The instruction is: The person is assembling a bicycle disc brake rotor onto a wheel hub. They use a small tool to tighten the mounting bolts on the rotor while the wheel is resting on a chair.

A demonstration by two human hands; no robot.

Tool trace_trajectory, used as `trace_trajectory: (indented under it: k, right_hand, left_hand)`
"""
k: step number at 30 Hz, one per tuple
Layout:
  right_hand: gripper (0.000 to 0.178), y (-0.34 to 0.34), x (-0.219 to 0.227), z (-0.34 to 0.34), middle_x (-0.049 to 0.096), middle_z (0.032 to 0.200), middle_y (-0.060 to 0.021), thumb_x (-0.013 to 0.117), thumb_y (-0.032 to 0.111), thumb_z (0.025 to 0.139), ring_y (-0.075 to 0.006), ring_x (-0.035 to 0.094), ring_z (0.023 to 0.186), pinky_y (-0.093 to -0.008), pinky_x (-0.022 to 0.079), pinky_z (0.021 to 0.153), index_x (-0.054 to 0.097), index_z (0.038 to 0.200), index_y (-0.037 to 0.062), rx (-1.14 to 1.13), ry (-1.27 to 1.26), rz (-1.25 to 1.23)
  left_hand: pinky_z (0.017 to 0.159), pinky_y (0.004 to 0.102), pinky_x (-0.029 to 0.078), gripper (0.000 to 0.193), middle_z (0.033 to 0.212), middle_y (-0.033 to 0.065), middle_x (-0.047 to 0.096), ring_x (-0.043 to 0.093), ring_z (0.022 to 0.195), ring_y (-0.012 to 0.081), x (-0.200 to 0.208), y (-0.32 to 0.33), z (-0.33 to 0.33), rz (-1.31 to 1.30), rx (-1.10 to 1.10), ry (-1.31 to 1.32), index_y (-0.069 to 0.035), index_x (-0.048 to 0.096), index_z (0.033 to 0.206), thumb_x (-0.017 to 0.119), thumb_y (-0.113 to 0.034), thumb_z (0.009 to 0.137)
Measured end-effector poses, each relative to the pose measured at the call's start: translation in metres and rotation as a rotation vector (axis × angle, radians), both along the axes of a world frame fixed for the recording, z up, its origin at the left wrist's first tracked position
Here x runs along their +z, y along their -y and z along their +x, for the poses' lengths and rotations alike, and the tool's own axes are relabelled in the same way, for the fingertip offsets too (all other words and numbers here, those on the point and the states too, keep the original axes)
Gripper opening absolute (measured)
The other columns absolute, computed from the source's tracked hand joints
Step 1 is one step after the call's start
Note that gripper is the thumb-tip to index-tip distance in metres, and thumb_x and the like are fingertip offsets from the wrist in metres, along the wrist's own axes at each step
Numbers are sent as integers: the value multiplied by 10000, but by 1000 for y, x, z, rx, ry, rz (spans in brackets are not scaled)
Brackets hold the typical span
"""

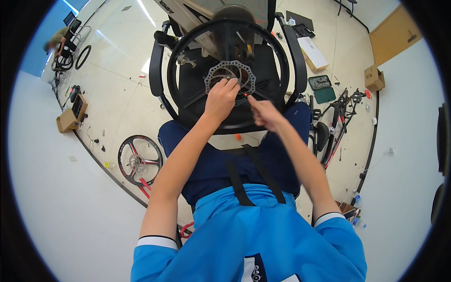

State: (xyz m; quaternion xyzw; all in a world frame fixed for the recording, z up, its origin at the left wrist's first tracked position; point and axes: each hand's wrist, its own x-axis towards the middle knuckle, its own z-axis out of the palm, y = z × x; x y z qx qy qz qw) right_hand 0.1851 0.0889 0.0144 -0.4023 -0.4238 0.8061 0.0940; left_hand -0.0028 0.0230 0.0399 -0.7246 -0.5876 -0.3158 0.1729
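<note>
A black bicycle wheel (171, 70) lies flat across the seat of a black office chair (156, 70) in front of my knees. A silver disc brake rotor (210, 75) with cut-outs and a wavy rim sits at the wheel's hub. My left hand (222, 99) is closed over the rotor near its centre, fingertips pinched together; what they hold is hidden. At the rotor's right edge my right hand (267, 114) is closed, slightly blurred, around a small slim tool with a red part (245, 95). Its exact kind is too small to tell.
A pale bicycle frame (190, 23) leans over the chair's far side. On the floor lie a spoked wheel (141, 160) to the left, a dark bike frame (339, 117) and an opened green tool case (324, 95) to the right. Another person (58, 40) is at the far left.
</note>
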Motion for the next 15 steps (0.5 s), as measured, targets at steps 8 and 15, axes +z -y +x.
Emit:
trace_trajectory:
  k: [8, 15]
  right_hand:
    - [554, -52, 82, -7, 623, 625, -221, 731, 464, 884, -366, 646, 622, -412, 505, 606, 684, 716, -62, 278, 451, 1336]
    - [453, 16, 41, -3, 488, 538, -170, 725, 285, 932, -262, 437, 468, -379, 368, 490, 565, 682, -56, -180, 303, 1173]
  left_hand:
    - [773, 356, 473, 152, 960, 24, 628, 592, 911, 228, 9, 3, 3, 38, 51, -56, -47, 707, 898, 704, -36, 747]
    - [779, 360, 463, 205, 975, 21, 638, 594, 945, 236, 2, 12, 7, 143, 80, -2, -54, 733, 944, 749, -35, 741]
